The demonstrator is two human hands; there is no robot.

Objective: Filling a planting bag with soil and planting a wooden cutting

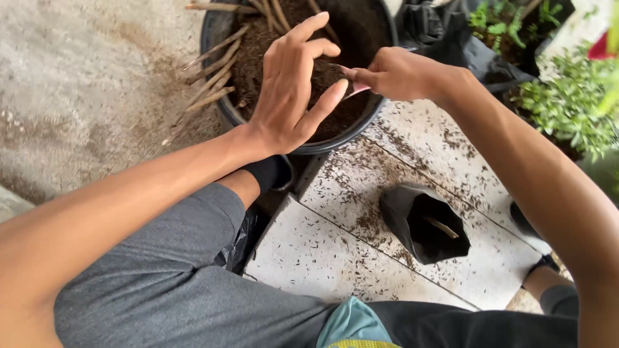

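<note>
The right hand's (403,74) fingers (361,72) pinch a small pink tool (356,90) over the dark, crumbly soil (284,38) in the round black tub (361,125). The left hand (290,84) hovers beside it with fingers spread and empty, palm toward the right, forearm stretched over the knee. Thin pale sticks (216,71) lean on the tub's rim, and a soft black grow bag (425,222) sits on the soil-speckled tile floor (322,251).
</note>
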